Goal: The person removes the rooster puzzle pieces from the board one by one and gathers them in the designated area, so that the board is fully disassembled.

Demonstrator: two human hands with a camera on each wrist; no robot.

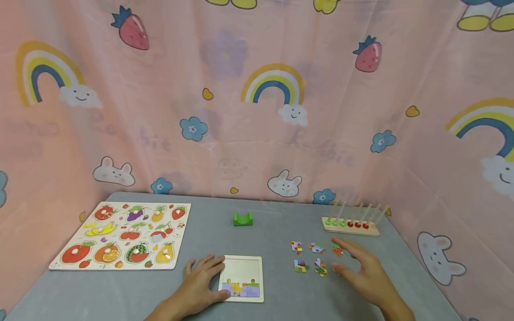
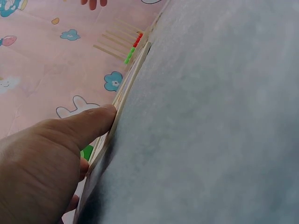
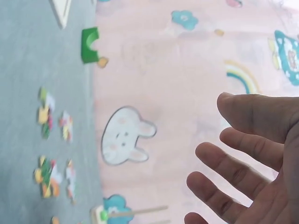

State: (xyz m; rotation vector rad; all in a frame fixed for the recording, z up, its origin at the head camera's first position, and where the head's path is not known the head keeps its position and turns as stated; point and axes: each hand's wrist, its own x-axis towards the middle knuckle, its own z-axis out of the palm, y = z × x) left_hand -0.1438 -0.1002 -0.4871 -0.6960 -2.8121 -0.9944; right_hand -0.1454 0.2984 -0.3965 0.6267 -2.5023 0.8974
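My left hand rests at the left side of a square wooden puzzle tray, its fingertips at the upper left edge. The thumb presses on the frame in the left wrist view. Joined purple, yellow and green jigsaw pieces fill the tray's lower part. To the right, several loose jigsaw pieces lie in two rows on the table. My right hand hovers beside the rightmost ones, thumb and fingers spread apart, holding nothing. One piece there is partly hidden behind the thumb.
A fruit peg puzzle board lies at the left of the grey table. Behind the tray sits a green curved block. A wooden peg stand with green and red beads stands at the back right. Pink printed curtains surround the table.
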